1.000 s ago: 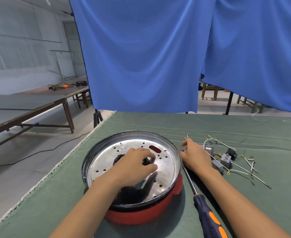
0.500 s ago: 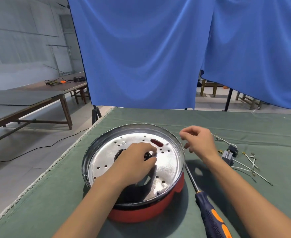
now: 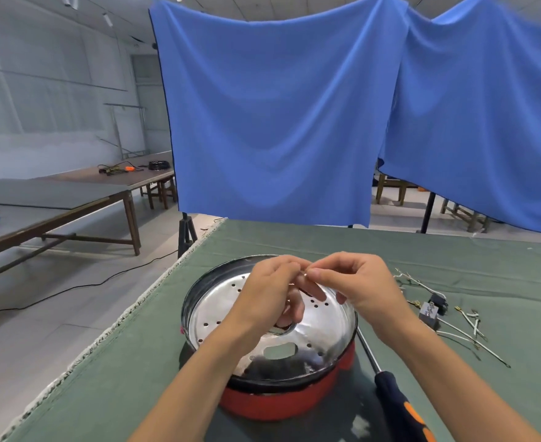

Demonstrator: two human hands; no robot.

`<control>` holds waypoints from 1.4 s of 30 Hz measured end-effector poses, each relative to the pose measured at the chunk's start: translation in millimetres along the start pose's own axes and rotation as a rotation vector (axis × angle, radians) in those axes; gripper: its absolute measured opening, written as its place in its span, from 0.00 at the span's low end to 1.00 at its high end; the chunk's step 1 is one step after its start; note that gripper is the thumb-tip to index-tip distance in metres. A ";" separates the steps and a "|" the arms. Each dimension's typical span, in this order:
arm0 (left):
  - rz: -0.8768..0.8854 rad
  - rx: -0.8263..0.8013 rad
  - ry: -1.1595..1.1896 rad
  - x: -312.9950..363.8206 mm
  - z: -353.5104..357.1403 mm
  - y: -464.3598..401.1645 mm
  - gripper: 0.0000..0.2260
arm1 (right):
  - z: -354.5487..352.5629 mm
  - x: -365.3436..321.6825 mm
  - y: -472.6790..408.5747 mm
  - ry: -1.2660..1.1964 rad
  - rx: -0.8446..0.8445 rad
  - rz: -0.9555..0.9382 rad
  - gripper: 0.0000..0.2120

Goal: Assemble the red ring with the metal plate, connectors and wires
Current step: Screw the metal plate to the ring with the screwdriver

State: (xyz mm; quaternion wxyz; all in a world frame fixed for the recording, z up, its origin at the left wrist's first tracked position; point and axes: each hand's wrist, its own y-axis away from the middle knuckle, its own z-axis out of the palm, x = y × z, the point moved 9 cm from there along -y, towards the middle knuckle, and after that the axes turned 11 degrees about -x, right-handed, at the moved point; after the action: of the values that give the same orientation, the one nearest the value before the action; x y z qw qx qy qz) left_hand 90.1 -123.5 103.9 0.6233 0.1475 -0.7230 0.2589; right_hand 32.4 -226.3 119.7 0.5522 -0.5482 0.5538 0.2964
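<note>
The red ring point(image 3: 282, 406) sits on the green table with the perforated metal plate point(image 3: 320, 327) lying inside its dark rim. My left hand point(image 3: 270, 288) and my right hand point(image 3: 352, 282) meet above the plate, fingertips together, pinching a tiny metallic part point(image 3: 303, 274) between them; what it is cannot be made out. Connectors point(image 3: 430, 312) and white wires point(image 3: 463, 336) lie on the cloth to the right of the ring.
A screwdriver point(image 3: 390, 397) with a dark blue and orange handle lies right of the ring, shaft pointing away. The table's left edge point(image 3: 109, 333) runs close to the ring. Blue curtains hang behind the table; wooden tables stand at the left.
My right hand left the connectors, lifted and moved left over the plate. My left hand rose off the plate's centre to meet it. The view tilted upward.
</note>
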 end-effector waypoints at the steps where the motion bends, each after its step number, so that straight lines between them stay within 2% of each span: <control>1: -0.026 -0.015 0.007 -1.5 0.9 0.5 0.14 | 1.4 1.8 1.2 -0.007 0.009 0.003 0.04; 4: -0.129 -0.034 -0.070 -12.3 6.3 3.0 0.16 | 2.0 3.1 3.3 -0.014 0.061 -0.019 0.05; 6: -0.128 -0.031 -0.066 -14.5 8.8 4.9 0.17 | 1.6 2.7 4.0 -0.037 0.077 -0.036 0.05; 14: -0.127 -0.070 0.183 -15.0 14.1 8.5 0.11 | 1.5 8.4 7.4 -0.066 0.127 -0.017 0.06; 20: -0.116 -0.096 0.456 -16.2 17.9 9.8 0.12 | -2.7 21.2 9.6 -0.060 0.145 0.085 0.09; 22: -0.135 -0.047 0.466 -20.8 16.3 9.9 0.10 | -13.2 25.5 14.1 0.065 0.180 0.142 0.08; 24: -0.135 0.034 0.427 -24.3 10.7 11.2 0.10 | -32.0 30.1 24.0 0.459 0.225 0.275 0.07; 26: -0.114 0.116 0.350 -25.3 2.9 12.9 0.10 | -44.4 38.1 37.5 0.901 0.197 0.483 0.11; 27: -0.103 0.144 0.314 -25.0 0.4 13.3 0.10 | -47.2 43.9 44.1 1.012 0.161 0.574 0.16; 29: -0.095 0.178 0.268 -25.3 -1.9 13.8 0.10 | -47.2 57.4 54.3 1.023 0.070 0.704 0.27; 31: -0.101 0.204 0.246 -26.8 -2.9 15.4 0.10 | -45.3 66.0 60.3 0.953 0.028 0.754 0.31; 35: -0.098 0.239 0.239 -27.6 -5.3 19.6 0.09 | -50.0 68.7 66.8 0.946 -0.007 0.767 0.20; 40: -0.102 0.271 0.256 -26.8 -6.7 21.3 0.08 | -40.3 91.4 82.3 0.894 -0.296 0.946 0.14; 42: -0.098 0.274 0.257 -26.4 -6.9 21.6 0.08 | -42.3 93.7 80.5 0.869 -0.259 0.935 0.12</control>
State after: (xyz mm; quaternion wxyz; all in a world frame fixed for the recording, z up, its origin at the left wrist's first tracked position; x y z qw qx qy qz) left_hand 88.9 -104.7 74.5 0.6964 0.2317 -0.5875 0.3408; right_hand -35.1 -274.1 18.8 0.0202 -0.3815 0.8666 0.3212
